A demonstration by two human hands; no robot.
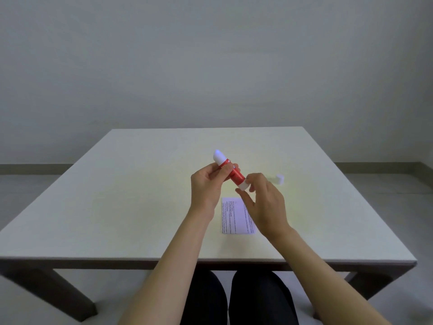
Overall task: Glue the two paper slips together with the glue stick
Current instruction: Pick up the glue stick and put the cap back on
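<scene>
Pale square table (131, 207) against a plain grey wall (210, 55), grey floor; tabletop mostly bare out to all edges. Glue stick (230, 171) held tilted above table centre: left hand (207, 184) fingers clamped on red barrel, right hand (264, 202) fingertips pinching its white base. Printed paper slip (235, 215) lies flat below hands. White cap (279, 178) on table, right of hands.

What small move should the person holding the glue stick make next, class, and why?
Probably bring the glue stick down to the printed paper slip. The cap already lies on the table, white glue sticks out at the far end, the left hand grips the red barrel, and the right hand pinches the base knob, so the glue looks ready to spread.
</scene>
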